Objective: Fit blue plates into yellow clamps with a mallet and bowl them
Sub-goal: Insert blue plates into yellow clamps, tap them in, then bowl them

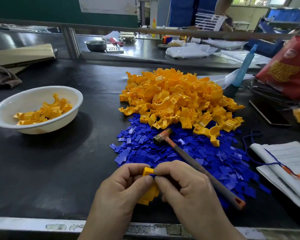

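**Inspector:** Where is the work piece found, and how is it held?

**Recorder:** One yellow clamp (150,193) is held above the near edge of the table (59,161), gripped in the curled fingers of the left hand (125,186). A blue plate (151,175) is pinched by the right hand (184,186) and pressed against the clamp's far end. This is judged to be seating by hand before any blow is struck.

**Inspector:** Orientation?

**Recorder:** The clamp's long axis is seen running away from the person, with one flat end pointed toward the heaps. The plate is mostly hidden, so its facing cannot be told.

**Inspector:** And the tools?

**Recorder:** The mallet (194,161) is found lying untouched on the spread of blue plates (145,149). Its head is set far and its handle slanted toward the right hand, judged to be placed for quick reach. The bowl (47,129) is set well to the left and partly filled with yellow pieces (42,113). The heap of clamps (177,97) is not yet worked.
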Available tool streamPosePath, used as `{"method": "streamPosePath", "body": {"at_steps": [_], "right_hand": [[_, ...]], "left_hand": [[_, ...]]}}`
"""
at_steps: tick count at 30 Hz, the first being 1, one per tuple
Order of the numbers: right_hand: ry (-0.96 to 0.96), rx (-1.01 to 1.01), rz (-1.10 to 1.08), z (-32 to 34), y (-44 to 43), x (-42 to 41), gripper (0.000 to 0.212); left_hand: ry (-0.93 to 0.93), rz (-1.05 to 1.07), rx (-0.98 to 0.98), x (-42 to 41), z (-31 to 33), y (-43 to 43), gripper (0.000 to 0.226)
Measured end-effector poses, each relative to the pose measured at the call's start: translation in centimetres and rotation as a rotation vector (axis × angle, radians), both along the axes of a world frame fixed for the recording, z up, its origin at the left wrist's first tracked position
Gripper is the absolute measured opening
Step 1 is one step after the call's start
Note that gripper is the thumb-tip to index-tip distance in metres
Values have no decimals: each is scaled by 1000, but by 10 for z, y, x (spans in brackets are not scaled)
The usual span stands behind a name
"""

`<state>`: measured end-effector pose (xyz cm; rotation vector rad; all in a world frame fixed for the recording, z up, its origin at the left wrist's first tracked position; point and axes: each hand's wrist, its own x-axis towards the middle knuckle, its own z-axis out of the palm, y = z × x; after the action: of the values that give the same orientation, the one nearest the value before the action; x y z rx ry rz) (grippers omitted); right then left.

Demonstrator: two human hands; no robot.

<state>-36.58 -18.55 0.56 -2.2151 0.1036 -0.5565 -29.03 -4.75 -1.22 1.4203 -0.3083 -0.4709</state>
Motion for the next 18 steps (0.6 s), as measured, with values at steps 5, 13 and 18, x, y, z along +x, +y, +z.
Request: {"method": "streamPosePath", "body": {"at_steps": [5,13,18], "right_hand": [[15,35,-26,-1,-3,-2,12],[268,714,121,-11,-4,0,19],[221,707,106,-15,-2,1,31]], "left_hand": [[12,13,11,-5,-1,-3,28],[-14,-10,43,-11,3,0,22],[12,-30,52,-9,0,3,23]]}}
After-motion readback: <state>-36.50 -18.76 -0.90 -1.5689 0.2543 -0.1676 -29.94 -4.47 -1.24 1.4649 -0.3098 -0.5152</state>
